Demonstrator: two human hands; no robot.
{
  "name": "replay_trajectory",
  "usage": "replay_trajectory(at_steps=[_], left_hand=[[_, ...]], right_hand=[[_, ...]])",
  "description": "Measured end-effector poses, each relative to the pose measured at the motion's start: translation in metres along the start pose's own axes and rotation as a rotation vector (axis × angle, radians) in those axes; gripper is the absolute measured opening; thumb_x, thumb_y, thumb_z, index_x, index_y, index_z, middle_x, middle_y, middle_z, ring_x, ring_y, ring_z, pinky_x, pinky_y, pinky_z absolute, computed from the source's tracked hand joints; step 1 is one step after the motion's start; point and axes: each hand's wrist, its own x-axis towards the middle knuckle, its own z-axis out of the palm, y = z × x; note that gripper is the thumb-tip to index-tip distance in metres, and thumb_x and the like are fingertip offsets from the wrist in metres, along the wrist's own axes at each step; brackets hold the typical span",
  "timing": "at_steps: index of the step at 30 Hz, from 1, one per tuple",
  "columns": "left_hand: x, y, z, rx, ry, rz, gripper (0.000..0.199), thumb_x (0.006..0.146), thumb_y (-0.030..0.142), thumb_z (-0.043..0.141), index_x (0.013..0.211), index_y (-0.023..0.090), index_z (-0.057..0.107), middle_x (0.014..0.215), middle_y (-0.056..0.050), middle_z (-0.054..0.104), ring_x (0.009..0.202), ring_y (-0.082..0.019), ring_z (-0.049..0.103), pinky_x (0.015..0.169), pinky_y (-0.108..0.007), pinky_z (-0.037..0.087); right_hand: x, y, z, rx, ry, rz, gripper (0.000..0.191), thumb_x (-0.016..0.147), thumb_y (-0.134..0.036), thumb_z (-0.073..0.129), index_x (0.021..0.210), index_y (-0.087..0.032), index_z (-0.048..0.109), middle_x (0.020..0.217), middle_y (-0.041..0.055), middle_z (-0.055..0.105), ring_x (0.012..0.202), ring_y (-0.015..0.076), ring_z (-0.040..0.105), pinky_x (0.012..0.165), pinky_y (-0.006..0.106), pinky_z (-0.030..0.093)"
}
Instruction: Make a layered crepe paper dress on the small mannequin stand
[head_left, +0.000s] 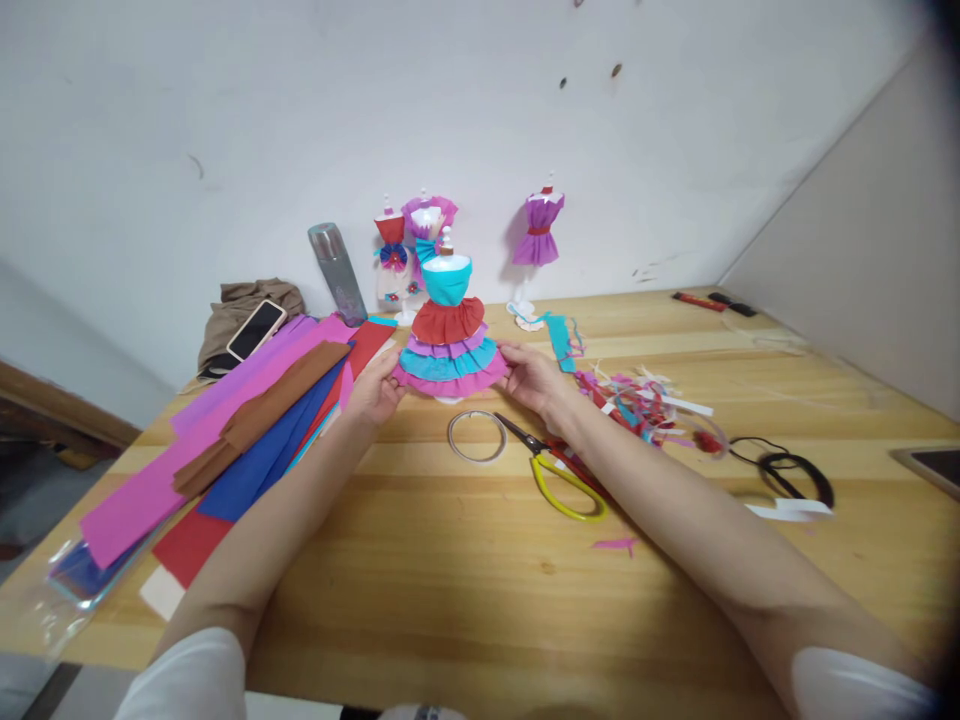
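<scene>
A small dress-form mannequin wears a tiered crepe paper dress [448, 325], with a turquoise top and ruffles in red, purple, turquoise and magenta. My left hand [377, 386] is closed on the left edge of the bottom ruffle. At the opposite edge, my right hand [536, 380] pinches the same hem. The mannequin stands upright between the hands, its base mostly hidden by the skirt. Just in front lies a ring of wire [478, 437]. Scissors with yellow handles [568, 487] lie beside my right forearm, blades toward the dress.
Other dressed mannequins [538, 230] stand along the wall. Folded crepe paper [281, 430], a phone [257, 330], cloth [251, 300] and a tilted bottle [337, 273] are at left. Paper scraps [637, 405], black cord [799, 480] and another phone [934, 468] lie at right.
</scene>
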Motion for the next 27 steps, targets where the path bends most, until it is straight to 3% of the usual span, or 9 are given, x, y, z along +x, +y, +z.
replay_trajectory(at_steps=[3,9,15,21,27], left_hand=[[0.003,-0.003,0.0,-0.018,0.011,0.009,0.027,0.093,0.017,0.07,0.119,0.018,0.074,0.093,-0.005,0.082,0.081,-0.017,0.076,0.079,-0.03,0.061],[0.005,-0.009,-0.002,-0.021,-0.042,0.024,0.029,0.09,0.017,0.073,0.119,0.019,0.075,0.101,-0.006,0.082,0.088,-0.02,0.078,0.08,-0.031,0.061],[0.008,-0.012,-0.004,0.026,-0.078,0.059,0.034,0.088,0.021,0.075,0.123,0.018,0.074,0.106,-0.008,0.082,0.106,-0.025,0.077,0.094,-0.038,0.06],[0.008,-0.013,0.0,0.044,-0.15,0.093,0.032,0.089,0.016,0.071,0.12,0.018,0.075,0.098,-0.007,0.081,0.095,-0.022,0.077,0.085,-0.033,0.062],[0.014,-0.012,0.004,0.034,-0.089,0.073,0.031,0.084,0.007,0.071,0.112,0.017,0.077,0.095,-0.007,0.08,0.096,-0.022,0.076,0.087,-0.033,0.061]], right_hand=[[-0.002,0.002,0.001,0.009,-0.018,-0.015,0.01,0.088,-0.016,0.069,0.094,-0.021,0.074,0.078,0.001,0.078,0.068,0.0144,0.073,0.065,0.025,0.063],[-0.005,0.011,0.002,-0.015,-0.127,-0.073,0.025,0.074,-0.008,0.079,0.095,-0.022,0.074,0.085,0.0007,0.081,0.072,0.0149,0.075,0.072,0.028,0.065],[-0.001,0.013,-0.001,-0.001,-0.117,-0.073,0.026,0.072,-0.007,0.08,0.092,-0.022,0.072,0.082,-0.0008,0.081,0.069,0.0141,0.074,0.071,0.028,0.065],[-0.004,0.012,0.004,0.012,-0.109,-0.07,0.023,0.076,-0.005,0.074,0.09,-0.022,0.07,0.08,-0.0005,0.08,0.069,0.0146,0.074,0.072,0.028,0.065],[-0.006,0.011,0.007,0.007,-0.084,-0.057,0.023,0.079,-0.003,0.071,0.092,-0.022,0.069,0.08,-0.0013,0.079,0.07,0.0131,0.074,0.071,0.026,0.064]])
